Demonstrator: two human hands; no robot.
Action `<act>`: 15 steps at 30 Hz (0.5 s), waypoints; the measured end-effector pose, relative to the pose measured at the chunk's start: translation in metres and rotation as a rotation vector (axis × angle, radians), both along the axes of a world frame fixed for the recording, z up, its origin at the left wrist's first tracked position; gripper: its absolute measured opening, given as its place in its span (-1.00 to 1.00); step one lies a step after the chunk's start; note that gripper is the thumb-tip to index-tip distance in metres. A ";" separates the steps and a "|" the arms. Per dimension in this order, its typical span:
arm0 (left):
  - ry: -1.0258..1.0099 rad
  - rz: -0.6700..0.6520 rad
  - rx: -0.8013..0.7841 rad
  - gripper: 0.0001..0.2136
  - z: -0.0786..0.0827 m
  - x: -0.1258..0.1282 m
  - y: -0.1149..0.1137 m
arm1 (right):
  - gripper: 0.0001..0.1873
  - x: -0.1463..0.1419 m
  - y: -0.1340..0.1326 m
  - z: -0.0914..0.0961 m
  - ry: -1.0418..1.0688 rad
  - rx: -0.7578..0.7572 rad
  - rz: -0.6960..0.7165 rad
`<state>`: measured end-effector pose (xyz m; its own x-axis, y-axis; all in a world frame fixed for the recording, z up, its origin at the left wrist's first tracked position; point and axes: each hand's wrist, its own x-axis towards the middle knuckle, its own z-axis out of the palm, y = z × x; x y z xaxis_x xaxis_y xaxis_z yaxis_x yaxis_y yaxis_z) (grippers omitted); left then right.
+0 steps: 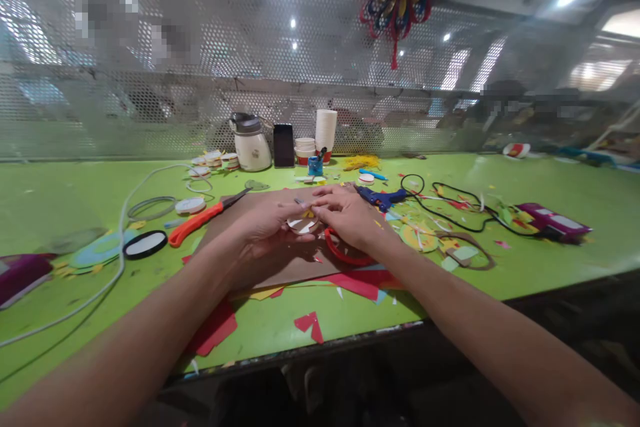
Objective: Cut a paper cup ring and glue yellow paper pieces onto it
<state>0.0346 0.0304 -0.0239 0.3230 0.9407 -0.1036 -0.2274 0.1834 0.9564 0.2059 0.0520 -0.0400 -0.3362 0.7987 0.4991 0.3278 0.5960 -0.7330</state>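
My left hand [260, 223] is closed around the edge of a small round paper piece [302, 225], white and brown on its face, held just above a brown board [280, 260]. On its upper side sits a small yellow paper piece [309, 213]. The fingertips of my right hand [345, 213] pinch at this yellow bit, partly hiding it. Beneath my right hand lies a red ring [345, 255], perhaps scissor handles; the rest of it is covered. A blue hot glue gun [383, 198] rests just beyond that hand.
An orange-handled knife [197, 221] and black-rimmed disc [145, 245] lie left. Behind stand a kettle-like flask [253, 147], a phone [284, 145] and paper cups [326, 130]. Black cord [450, 213] loops right toward a purple box [553, 221]. Red paper scraps [311, 327] lie near the front edge.
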 end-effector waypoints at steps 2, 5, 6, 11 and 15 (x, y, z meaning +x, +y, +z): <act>0.053 -0.008 -0.055 -0.90 0.001 -0.001 0.001 | -0.82 0.003 -0.001 0.003 -0.012 -0.014 0.012; 0.093 0.013 -0.072 -0.86 0.002 -0.001 0.000 | -0.80 0.006 -0.001 0.003 -0.012 -0.039 0.026; 0.100 0.022 -0.066 -0.85 0.002 0.000 0.000 | -0.80 0.006 0.000 0.003 -0.007 -0.044 0.029; 0.118 0.030 -0.027 -0.91 0.000 -0.001 -0.002 | -0.82 0.004 0.004 -0.001 0.012 -0.046 0.013; 0.124 0.037 -0.002 -0.92 0.000 0.000 -0.004 | -0.82 0.004 0.002 0.000 0.010 -0.056 0.011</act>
<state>0.0342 0.0267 -0.0243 0.2729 0.9515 -0.1421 -0.1143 0.1787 0.9772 0.2094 0.0536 -0.0404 -0.3401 0.8220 0.4567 0.3139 0.5571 -0.7688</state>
